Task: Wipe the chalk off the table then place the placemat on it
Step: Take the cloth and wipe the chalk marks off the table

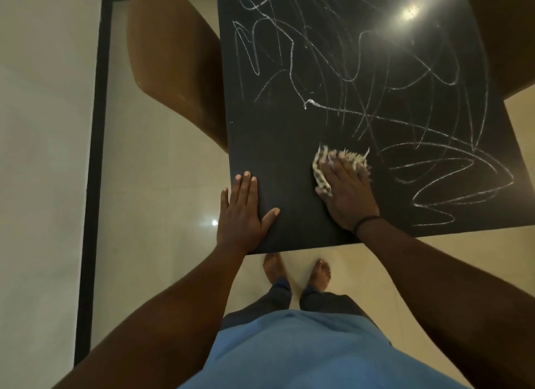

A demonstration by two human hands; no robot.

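A black table (pixel 278 145) fills the upper middle of the head view. White chalk scribbles (pixel 376 78) cover most of its top; the near left part shows no chalk. My right hand (pixel 346 189) presses flat on a pale fringed cloth (pixel 321 171) near the table's front edge, the cloth sticking out past my fingers. My left hand (pixel 241 212) lies flat with fingers spread on the table's near left corner, holding nothing. No placemat is in view.
A brown chair (pixel 173 58) stands at the table's left side, and another brown chair (pixel 509 41) shows at the right edge. My bare feet (pixel 298 273) stand on the glossy beige tiled floor just before the table. A dark strip (pixel 95 145) runs along the floor at left.
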